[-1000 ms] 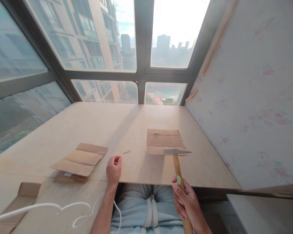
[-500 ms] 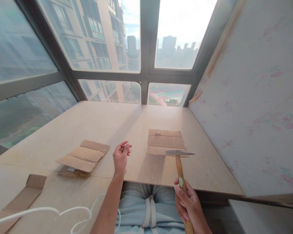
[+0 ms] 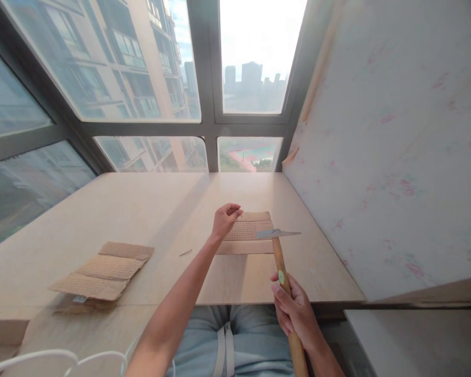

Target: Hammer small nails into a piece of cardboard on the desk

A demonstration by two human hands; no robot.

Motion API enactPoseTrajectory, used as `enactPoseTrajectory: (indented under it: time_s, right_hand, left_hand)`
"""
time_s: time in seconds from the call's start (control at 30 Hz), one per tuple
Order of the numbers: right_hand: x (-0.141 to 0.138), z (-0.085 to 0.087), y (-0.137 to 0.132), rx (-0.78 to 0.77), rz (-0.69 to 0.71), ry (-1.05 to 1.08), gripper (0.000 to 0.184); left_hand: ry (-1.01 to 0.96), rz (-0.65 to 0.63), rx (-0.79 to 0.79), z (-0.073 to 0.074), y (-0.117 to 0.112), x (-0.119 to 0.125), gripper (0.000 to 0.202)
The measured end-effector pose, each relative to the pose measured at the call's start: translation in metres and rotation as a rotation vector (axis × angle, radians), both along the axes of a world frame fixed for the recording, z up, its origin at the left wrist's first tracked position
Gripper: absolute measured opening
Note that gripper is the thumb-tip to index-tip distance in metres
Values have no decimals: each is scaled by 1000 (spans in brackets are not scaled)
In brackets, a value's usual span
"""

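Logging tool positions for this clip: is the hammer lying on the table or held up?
Held up. The right hand grips the hammer by its wooden handle, head raised above the table beside the cardboard sheet.

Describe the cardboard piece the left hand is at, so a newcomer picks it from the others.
On the plywood table, look near the right wall. The perforated cardboard lies flat there, under the left hand and behind the hammer head. Unlike the folded cardboard stack at the table's left, it sits alone, square to the edge.
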State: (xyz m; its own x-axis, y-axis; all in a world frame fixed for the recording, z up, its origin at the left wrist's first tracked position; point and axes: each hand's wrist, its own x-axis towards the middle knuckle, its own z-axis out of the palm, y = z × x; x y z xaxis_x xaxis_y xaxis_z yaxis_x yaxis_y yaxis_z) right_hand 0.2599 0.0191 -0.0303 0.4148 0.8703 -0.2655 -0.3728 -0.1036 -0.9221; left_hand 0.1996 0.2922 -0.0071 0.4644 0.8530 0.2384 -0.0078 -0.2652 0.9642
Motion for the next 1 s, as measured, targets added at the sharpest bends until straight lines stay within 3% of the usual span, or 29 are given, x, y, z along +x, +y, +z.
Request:
enactPoseTrajectory:
  time_s: [0.13,0.23,0.43,0.57,1.0]
  right_hand:
    - [13,6,10,22,15,-20,45]
    - [20,2,14,24,45,-38,46]
    - [21,-7,19,5,39,1,47]
    - [18,-9,22,8,44,21,46]
    - [15,5,36,-14,7,-13,46]
  left_hand:
    - [158,33,202,-4,21,7,16]
    - [203,-7,263,-5,29,6,13]
    - [217,-94,221,-11,30,3,18]
    - [238,-85,214,-20,31,3,17]
    - [224,-103,212,-33,34,-1,15]
